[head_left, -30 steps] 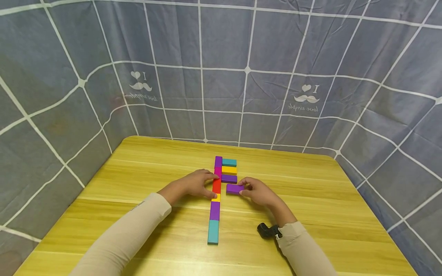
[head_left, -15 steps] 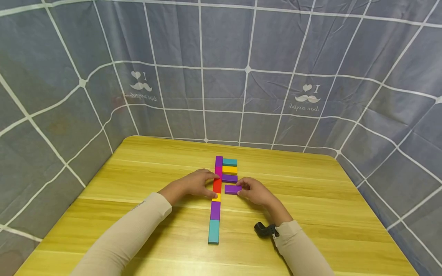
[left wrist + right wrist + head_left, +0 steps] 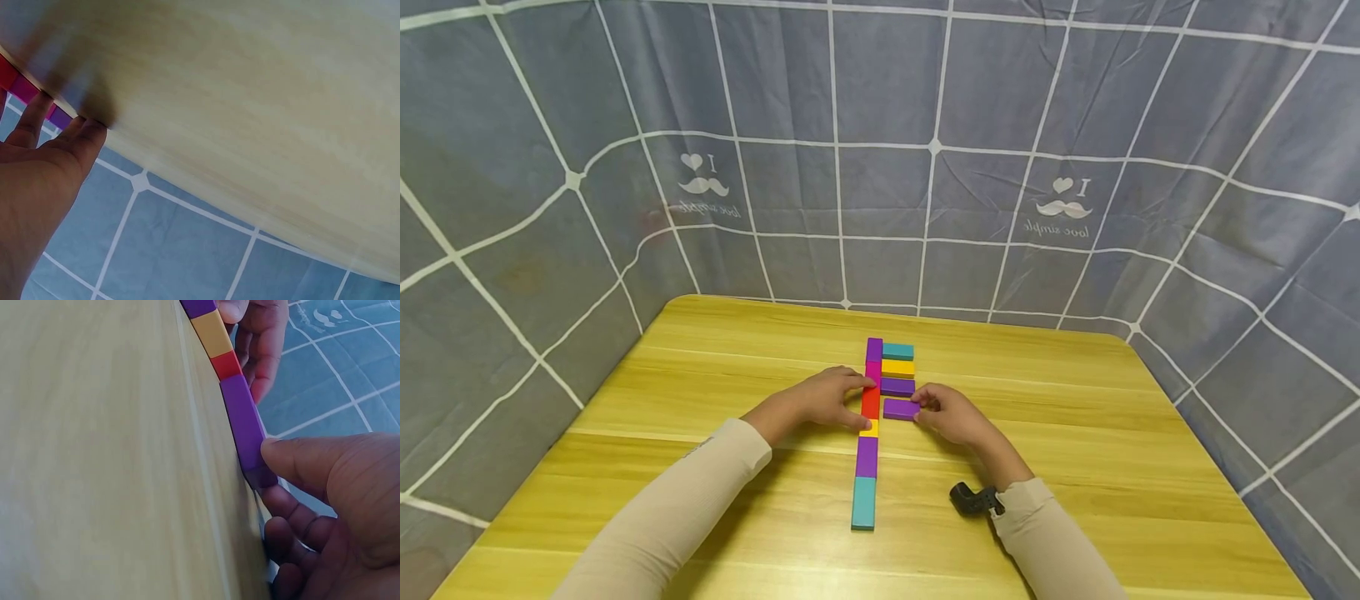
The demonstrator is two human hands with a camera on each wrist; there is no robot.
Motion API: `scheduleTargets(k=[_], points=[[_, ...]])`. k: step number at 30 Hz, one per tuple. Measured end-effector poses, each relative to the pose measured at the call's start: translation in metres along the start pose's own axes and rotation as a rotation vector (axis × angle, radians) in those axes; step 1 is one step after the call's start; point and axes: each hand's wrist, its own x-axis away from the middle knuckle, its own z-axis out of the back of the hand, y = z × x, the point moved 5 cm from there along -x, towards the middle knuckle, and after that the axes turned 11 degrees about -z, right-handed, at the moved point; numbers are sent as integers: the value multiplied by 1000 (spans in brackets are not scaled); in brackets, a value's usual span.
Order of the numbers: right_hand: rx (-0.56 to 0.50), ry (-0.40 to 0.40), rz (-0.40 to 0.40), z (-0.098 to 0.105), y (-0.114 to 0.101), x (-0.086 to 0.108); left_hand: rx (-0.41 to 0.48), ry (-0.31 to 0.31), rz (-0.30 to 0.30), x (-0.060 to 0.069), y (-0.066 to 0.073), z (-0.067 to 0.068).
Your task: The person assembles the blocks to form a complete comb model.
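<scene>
A line of coloured blocks runs away from the person: a teal block nearest, then a purple block, a yellow one, a red block, a magenta block and a purple one. My left hand rests against the line's left side, its thumb touching the yellow block and a finger near the magenta one. With thumb and fingers, my right hand pinches the right end of a purple block. That block lies crosswise, a narrow gap from the line in the head view.
Three crosswise blocks touch the line's right side at the far end: a teal block, a yellow block and a dark purple block. A black wrist device sits at the right cuff. A grey gridded curtain surrounds the wooden table.
My right hand has slid the pinched purple block a little left, closer to the line. My left hand and the other blocks have stayed in place.
</scene>
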Motion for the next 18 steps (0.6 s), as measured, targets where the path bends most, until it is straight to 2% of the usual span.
scheduleTargets(k=[18], points=[[12, 47, -18, -8, -2, 0, -17, -17, -5, 2, -2, -3]])
